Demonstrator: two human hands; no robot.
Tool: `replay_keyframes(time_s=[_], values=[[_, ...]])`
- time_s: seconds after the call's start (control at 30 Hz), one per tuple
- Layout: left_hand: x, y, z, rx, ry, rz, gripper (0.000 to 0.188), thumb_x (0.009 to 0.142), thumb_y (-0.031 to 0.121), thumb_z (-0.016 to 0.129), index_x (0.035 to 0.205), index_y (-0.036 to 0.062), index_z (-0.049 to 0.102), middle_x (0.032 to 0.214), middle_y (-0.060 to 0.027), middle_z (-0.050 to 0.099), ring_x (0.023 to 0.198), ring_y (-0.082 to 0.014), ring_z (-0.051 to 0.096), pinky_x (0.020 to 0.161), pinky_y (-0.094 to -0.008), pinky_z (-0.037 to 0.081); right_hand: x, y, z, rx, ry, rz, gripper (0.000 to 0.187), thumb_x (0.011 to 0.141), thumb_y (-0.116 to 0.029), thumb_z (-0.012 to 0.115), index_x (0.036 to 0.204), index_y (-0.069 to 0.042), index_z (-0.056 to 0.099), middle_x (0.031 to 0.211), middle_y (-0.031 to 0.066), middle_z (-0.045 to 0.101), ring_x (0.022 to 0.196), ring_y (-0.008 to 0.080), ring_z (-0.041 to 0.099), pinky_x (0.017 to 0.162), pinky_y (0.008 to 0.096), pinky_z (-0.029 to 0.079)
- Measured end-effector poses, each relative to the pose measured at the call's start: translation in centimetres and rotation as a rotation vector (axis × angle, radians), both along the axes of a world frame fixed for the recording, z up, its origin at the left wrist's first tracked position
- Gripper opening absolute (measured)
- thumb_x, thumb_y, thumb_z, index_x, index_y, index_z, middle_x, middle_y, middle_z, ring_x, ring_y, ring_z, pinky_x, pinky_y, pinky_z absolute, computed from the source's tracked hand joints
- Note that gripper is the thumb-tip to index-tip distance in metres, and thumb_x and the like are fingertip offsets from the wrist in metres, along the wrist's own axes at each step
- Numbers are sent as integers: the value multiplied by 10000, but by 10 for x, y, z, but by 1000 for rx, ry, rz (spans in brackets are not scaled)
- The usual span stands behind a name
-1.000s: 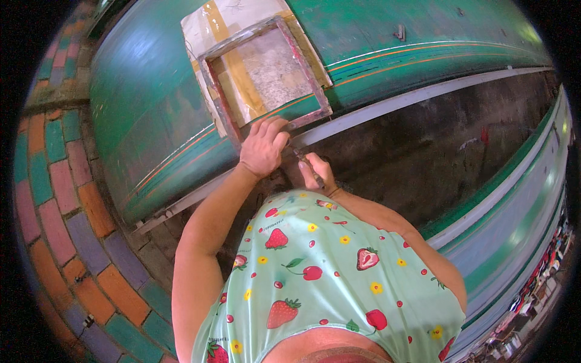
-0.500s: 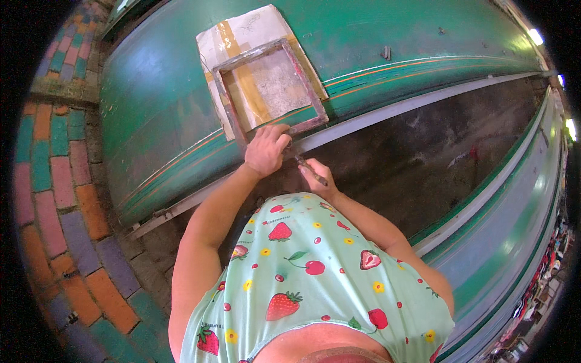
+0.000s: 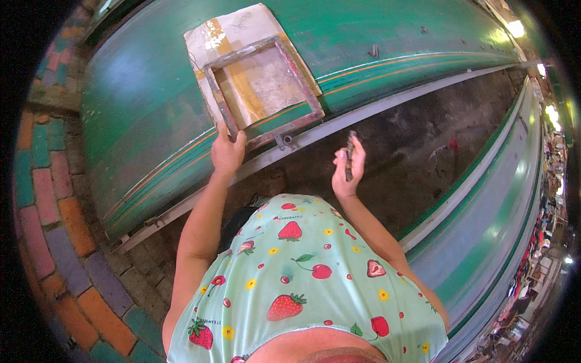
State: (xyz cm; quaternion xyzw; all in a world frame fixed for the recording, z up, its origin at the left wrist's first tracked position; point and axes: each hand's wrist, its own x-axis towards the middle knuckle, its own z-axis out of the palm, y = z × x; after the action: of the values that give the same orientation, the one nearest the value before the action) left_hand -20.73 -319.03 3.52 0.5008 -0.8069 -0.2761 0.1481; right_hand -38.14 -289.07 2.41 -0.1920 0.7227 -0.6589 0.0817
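A worn grey and reddish-brown rectangular frame [image 3: 216, 95] lies on the green table, partly over a pale cardboard sheet [image 3: 195, 37] with brown tape. My left hand [image 3: 227, 151] is closed on the frame's near left corner, thumb on top. On the frame's near side, a small metal fitting with a round hole [image 3: 283, 141] sticks out over the table edge. Right of it, my right hand [image 3: 350, 172] is raised over the dark gap, apart from the frame. Its fingers are closed around a short, dark, slim tool [image 3: 349, 158] whose exact kind I cannot make out.
The long green table [image 3: 145, 78] has striped lines and a pale metal rail [image 3: 387, 109] along its near edge. Small metal stops [image 3: 374, 51] sit on its top. Another long table [image 3: 484, 236] stands at right. Coloured paving bricks [image 3: 75, 209] cover the floor at left.
My left hand has shifted left along the frame to its near left corner, uncovering the metal fitting. My right hand has moved right and away from the frame, still with the dark tool.
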Motion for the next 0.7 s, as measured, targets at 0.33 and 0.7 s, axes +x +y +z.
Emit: replay_keyframes(time_s=[0.33, 0.7], values=[[-1, 7, 4, 34, 6, -2, 743, 988, 401, 729, 1634, 75, 557, 1140, -308, 794, 1062, -505, 775, 949, -570, 611, 24, -48, 3, 161, -89, 195, 624, 1129, -104, 645, 1698, 6, 414, 1139, 139, 735, 976, 225, 709, 878, 393, 589], [0, 6, 1, 42, -6, 4, 840, 962, 424, 768, 1632, -25, 535, 1143, -349, 786, 1066, -519, 775, 950, -578, 611, -1, -45, 18, 431, 84, 662, 598, 1078, -60, 643, 1650, 13, 482, 1441, 270, 713, 1246, 403, 748, 1059, 477, 576]])
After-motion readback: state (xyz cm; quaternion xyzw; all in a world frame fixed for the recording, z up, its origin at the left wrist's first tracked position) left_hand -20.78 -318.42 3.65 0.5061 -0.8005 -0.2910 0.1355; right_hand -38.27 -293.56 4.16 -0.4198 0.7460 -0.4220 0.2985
